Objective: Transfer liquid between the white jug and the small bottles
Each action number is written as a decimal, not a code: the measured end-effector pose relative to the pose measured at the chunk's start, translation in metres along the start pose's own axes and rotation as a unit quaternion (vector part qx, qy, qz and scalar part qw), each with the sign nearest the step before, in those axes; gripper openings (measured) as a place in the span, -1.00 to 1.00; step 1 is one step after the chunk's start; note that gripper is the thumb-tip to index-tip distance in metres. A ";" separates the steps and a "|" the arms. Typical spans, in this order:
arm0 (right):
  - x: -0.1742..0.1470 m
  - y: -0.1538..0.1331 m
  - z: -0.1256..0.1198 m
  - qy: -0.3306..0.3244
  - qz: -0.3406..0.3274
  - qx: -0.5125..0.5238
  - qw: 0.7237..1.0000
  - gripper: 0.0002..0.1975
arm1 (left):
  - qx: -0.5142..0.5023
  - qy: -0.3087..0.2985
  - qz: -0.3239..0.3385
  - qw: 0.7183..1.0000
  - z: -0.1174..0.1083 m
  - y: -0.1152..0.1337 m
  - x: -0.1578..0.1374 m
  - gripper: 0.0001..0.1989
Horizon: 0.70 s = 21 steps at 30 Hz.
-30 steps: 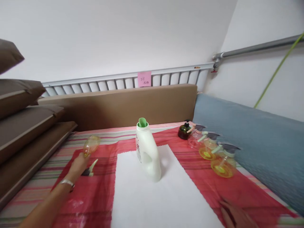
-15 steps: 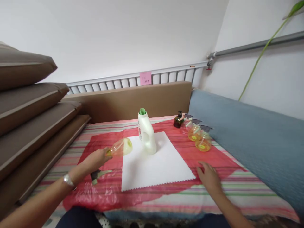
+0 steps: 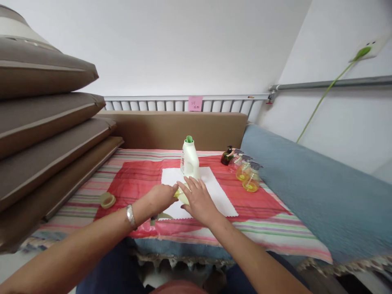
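Observation:
My left hand (image 3: 163, 198) is closed around the neck end of a see-through yellow bottle (image 3: 183, 196), tilted on its side above the white cloth. On the bottle's wide end is my right hand (image 3: 200, 200), thumb on the near side and fingers over the far side, partly hiding it. Just behind stands a white detergent bottle (image 3: 190, 159) with a handle and a green spout piece in its mouth. A loose pump head (image 3: 154, 219) with a pale green nozzle lies below my left wrist, partly covered. The white cloth (image 3: 222, 200) has a zigzag edge.
At the right stand several pump bottles, among them a dark one (image 3: 226, 157) and a yellow one (image 3: 251, 183). A round pale yellow piece (image 3: 107, 200) lies at the left. Stacked brown cushions (image 3: 52, 122) rise on the left; a blue bolster (image 3: 306, 171) runs along the right.
My left hand has carried the yellow bottle rightward over the white cloth. My right hand has come in from the right onto the bottle. The camera view has shifted slightly.

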State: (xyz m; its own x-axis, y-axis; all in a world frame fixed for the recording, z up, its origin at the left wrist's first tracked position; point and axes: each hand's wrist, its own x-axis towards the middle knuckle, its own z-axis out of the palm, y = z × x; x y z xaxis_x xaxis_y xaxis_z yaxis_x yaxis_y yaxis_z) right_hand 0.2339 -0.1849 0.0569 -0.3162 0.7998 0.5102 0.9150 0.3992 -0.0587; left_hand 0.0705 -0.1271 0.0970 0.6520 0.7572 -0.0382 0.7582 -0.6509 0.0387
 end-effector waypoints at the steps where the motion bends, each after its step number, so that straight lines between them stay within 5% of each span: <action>1: 0.001 0.000 0.002 0.002 0.006 -0.002 1.000 -0.25 | 0.002 0.003 0.008 1.000 -0.002 0.001 -0.001 -0.61; 9: 0.003 0.016 0.039 0.035 0.074 0.020 0.996 -0.41 | -0.018 0.021 0.027 0.999 0.001 -0.011 0.005 -0.66; 15: -0.003 0.059 0.074 0.069 0.183 0.050 0.979 -0.41 | -0.150 0.041 -0.056 0.986 0.028 -0.088 0.018 -0.74; 18: 0.003 0.067 0.095 0.098 0.256 0.077 0.959 -0.42 | -0.295 0.095 -0.086 0.947 0.042 -0.132 0.032 -0.75; 21: 0.019 0.057 0.118 0.110 0.299 0.109 0.942 -0.42 | -0.522 0.111 -0.088 0.841 0.058 -0.153 0.049 -0.63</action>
State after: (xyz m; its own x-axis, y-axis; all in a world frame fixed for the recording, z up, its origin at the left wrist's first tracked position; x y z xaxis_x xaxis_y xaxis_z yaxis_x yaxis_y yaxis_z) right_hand 0.2505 -0.0940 -0.0383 0.3199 0.8079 0.4949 0.8329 0.0091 -0.5533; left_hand -0.0135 0.0065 0.0318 0.4258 0.9036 0.0478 0.3508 -0.2135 0.9118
